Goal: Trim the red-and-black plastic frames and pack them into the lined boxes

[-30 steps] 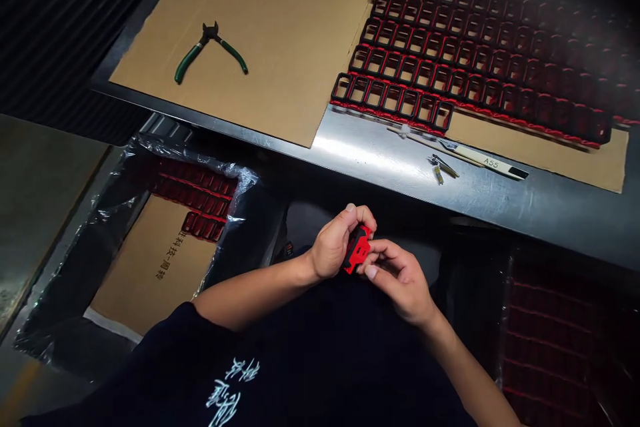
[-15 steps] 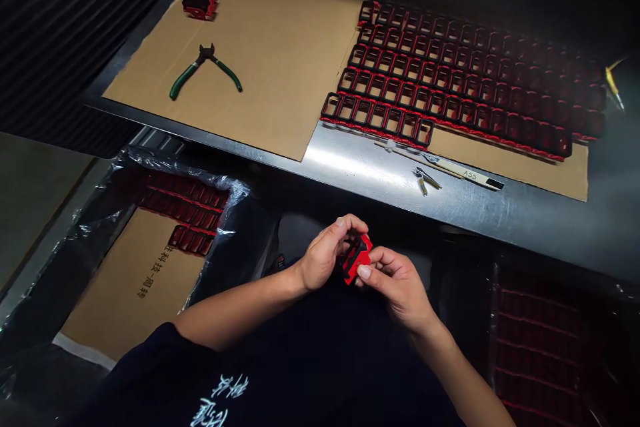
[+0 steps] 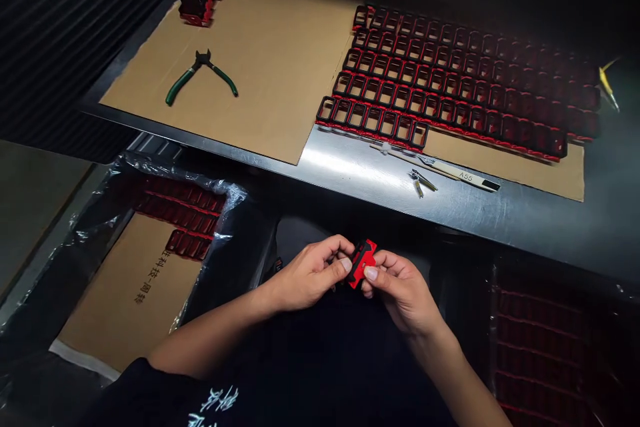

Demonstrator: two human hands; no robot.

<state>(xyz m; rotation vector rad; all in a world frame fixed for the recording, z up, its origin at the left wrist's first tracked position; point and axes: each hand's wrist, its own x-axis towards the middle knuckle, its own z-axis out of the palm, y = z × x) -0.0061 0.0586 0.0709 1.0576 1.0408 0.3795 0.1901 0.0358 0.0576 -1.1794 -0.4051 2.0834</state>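
A small red and black plastic frame (image 3: pixel 363 263) is held between my two hands, in front of my body and below the table edge. My left hand (image 3: pixel 320 270) pinches its black side with thumb and fingers. On the red side, my right hand (image 3: pixel 397 280) grips it with the thumb on top and the fingers behind. Its underside is hidden from view. On the table beyond stand rows of similar red and black frames (image 3: pixel 390 97), set close together on cardboard.
Green-handled cutting pliers (image 3: pixel 201 73) lie opened on a cardboard sheet (image 3: pixel 270 67). Near the table's front edge are a white-handled knife marked A55 (image 3: pixel 465 175) and small metal pieces (image 3: pixel 423 181). A plastic-lined box (image 3: pixel 230 197) with more frames stands lower left; another stack (image 3: pixel 540 340) sits lower right.
My left hand has shifted lower and its thumb now presses on the frame. The frame is turned so more of its red side shows. The view has moved slightly.
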